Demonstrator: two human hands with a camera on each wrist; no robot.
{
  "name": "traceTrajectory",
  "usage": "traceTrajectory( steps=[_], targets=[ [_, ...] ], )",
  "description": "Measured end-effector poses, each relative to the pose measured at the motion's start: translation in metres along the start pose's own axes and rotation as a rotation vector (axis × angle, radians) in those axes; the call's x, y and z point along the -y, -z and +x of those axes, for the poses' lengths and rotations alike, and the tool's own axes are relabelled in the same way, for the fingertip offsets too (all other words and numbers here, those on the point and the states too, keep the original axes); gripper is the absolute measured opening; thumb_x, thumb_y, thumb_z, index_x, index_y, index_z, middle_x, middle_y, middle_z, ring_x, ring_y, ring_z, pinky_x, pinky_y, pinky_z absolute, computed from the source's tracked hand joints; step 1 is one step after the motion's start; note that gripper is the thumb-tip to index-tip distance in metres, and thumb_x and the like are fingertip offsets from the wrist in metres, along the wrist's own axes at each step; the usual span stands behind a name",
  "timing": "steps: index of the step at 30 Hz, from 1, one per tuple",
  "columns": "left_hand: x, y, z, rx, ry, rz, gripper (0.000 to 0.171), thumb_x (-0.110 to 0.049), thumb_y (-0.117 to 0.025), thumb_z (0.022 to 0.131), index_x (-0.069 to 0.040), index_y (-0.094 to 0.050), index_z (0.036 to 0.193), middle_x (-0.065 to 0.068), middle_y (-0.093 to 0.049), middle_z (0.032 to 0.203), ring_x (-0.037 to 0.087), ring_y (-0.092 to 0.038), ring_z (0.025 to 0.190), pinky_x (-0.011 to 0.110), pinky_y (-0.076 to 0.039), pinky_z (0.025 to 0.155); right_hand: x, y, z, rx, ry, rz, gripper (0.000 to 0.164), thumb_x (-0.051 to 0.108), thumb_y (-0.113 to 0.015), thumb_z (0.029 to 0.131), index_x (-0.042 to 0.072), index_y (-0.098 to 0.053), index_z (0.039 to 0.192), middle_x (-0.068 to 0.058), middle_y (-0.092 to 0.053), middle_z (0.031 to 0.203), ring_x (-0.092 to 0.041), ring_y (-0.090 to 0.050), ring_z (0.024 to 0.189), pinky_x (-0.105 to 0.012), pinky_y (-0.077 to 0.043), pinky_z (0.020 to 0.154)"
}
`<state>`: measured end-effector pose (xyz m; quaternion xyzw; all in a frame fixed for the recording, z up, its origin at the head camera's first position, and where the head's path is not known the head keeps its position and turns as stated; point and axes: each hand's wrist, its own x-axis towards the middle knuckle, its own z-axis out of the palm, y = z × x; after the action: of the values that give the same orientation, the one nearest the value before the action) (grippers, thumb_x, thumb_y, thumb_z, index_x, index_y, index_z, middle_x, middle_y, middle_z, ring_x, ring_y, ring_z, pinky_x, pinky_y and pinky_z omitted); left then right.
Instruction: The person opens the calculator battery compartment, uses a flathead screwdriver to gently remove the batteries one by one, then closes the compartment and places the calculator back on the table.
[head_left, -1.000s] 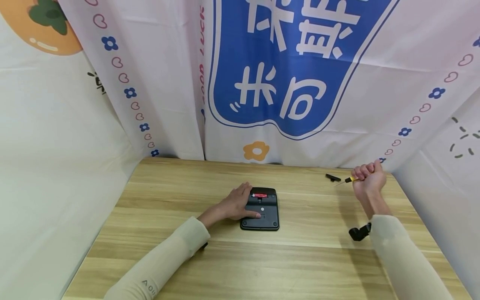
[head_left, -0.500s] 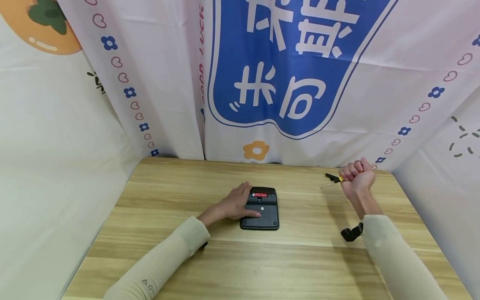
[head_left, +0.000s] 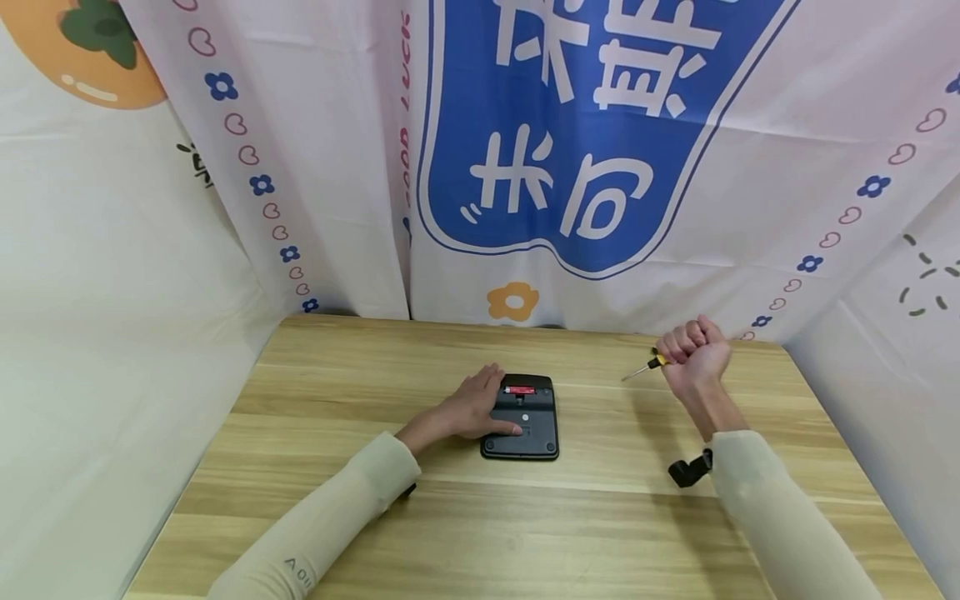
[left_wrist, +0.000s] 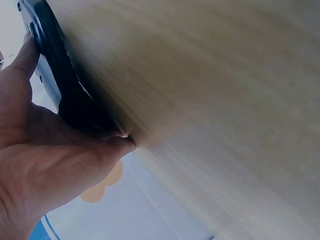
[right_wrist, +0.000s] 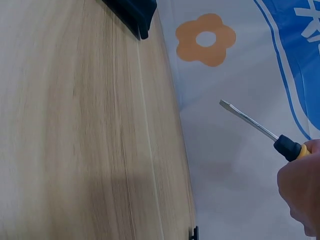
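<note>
A black calculator [head_left: 536, 446] lies back side up on the table, its battery slot uncovered with a red battery [head_left: 519, 390] inside. My left hand [head_left: 474, 407] grips its left side, thumb across the back and fingers along the far left edge. Raised over the table on the right, my right hand [head_left: 696, 357] holds a screwdriver [head_left: 657, 362] in a fist. Its flat blade shows in the right wrist view, where the screwdriver [right_wrist: 255, 124] has a black and yellow handle. The blade points left, apart from the calculator.
The wooden table [head_left: 450, 533] backs onto a white curtain [head_left: 345, 208] with a blue print. A small black piece [right_wrist: 194, 233] lies near the table's far edge, mostly hidden behind my right hand in the head view. White cloth walls stand at both sides.
My right hand has moved left with the screwdriver, passing in front of the small black piece. The left hand and the calculator have stayed in place.
</note>
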<state>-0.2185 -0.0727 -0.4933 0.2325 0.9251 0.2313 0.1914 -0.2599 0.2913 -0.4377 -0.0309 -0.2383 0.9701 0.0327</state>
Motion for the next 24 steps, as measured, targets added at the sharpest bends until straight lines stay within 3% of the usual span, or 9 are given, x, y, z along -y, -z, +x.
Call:
traceTrajectory(
  steps=[24],
  targets=[
    [-0.001,-0.001,0.000,0.001,0.012,-0.015,0.106,-0.057,-0.073,0.097,0.001,-0.018,0.167,0.020,-0.011,0.177,0.032,-0.010,0.164,0.051,-0.012,0.133,-0.050,-0.031,-0.011,0.226,-0.044,-0.101,0.052,0.017,-0.020,0.114,0.015,-0.016,0.062,0.004,-0.009,0.058,-0.012,-0.004,0.050,-0.027,0.000,0.052]
  ],
)
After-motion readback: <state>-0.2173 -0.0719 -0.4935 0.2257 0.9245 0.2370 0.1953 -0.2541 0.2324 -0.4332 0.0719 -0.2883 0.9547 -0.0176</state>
